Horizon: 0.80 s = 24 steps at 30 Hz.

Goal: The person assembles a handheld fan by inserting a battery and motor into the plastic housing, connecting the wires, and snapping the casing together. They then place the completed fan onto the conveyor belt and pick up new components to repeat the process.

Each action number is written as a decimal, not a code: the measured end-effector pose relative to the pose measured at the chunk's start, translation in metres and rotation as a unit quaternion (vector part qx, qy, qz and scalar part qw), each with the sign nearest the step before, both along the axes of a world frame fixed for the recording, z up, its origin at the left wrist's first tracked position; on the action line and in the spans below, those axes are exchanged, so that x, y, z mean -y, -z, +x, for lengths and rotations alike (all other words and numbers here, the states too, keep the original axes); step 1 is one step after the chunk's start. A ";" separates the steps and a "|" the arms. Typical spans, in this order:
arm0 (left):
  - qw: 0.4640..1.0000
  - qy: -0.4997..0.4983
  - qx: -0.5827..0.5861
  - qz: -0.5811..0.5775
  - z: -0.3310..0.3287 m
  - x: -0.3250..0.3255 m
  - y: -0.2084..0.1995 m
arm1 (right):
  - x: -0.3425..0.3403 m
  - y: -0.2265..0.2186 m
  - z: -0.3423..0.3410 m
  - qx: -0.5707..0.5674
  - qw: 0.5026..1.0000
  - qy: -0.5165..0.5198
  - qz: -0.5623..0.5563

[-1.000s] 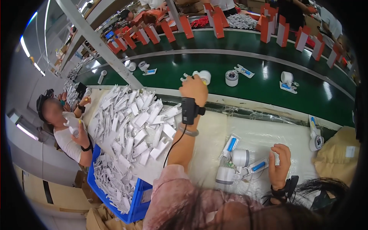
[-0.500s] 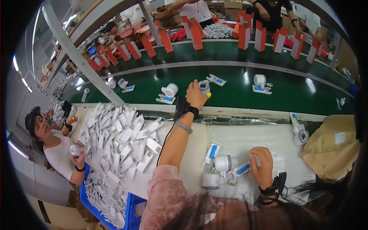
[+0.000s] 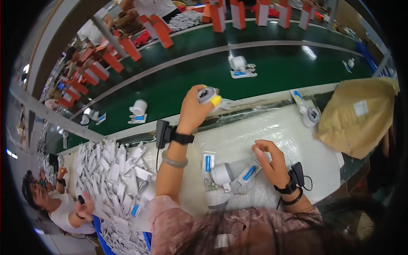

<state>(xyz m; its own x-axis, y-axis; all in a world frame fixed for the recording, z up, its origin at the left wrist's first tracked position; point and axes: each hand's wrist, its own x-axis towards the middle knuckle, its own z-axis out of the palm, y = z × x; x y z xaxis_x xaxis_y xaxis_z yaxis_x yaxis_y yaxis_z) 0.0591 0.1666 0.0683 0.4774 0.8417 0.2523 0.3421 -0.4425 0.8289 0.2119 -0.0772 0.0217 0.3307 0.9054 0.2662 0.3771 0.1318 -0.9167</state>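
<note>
The left grip (a yellow cover on one fingertip) holds a round white-and-grey housing, the green belt beyond it. Left of that grip, white plastic pieces heap on the desk; the right grip, loosely curled, hangs just right of wired white units.

Head view, wide and tipped downward!
The fisheye sits near, behind and above left hand and right hand, facing past them to the green belt.

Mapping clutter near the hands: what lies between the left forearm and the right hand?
In the head view, a cluster of white cylindrical units with blue parts lies between them on the tabletop.
</note>
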 end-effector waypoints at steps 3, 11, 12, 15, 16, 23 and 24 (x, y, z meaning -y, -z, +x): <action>0.993 0.100 -0.057 0.008 0.011 0.051 -0.012 | 0.000 0.003 0.002 -0.087 0.996 -0.011 -0.021; 0.932 0.312 -0.153 0.102 0.024 0.137 -0.023 | -0.002 0.014 0.019 -0.428 0.903 0.024 -0.026; 0.932 0.312 -0.154 0.103 0.023 0.138 -0.021 | -0.002 0.012 0.021 -0.428 0.903 0.023 -0.025; 0.922 0.355 -0.146 0.050 0.016 0.131 -0.017 | -0.002 0.012 0.024 -0.505 0.862 -0.017 -0.019; 0.928 0.357 -0.109 -0.024 0.013 0.125 -0.019 | -0.001 0.011 0.026 -0.505 0.863 -0.017 -0.019; 0.952 0.301 -0.038 0.046 0.015 0.099 0.019 | 0.013 -0.009 0.031 -0.458 0.869 -0.188 -0.016; 0.945 0.326 -0.038 0.002 0.016 0.100 0.023 | 0.016 -0.005 0.033 -0.457 0.869 -0.187 -0.018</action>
<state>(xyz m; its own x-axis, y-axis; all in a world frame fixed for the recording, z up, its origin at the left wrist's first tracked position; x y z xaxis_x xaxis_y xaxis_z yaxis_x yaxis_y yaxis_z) 0.0753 0.0664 0.0455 0.9110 0.3611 0.1989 0.0543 -0.5834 0.8103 0.2445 -0.0928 0.0262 0.0686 0.9975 0.0156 -0.5750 0.0524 -0.8165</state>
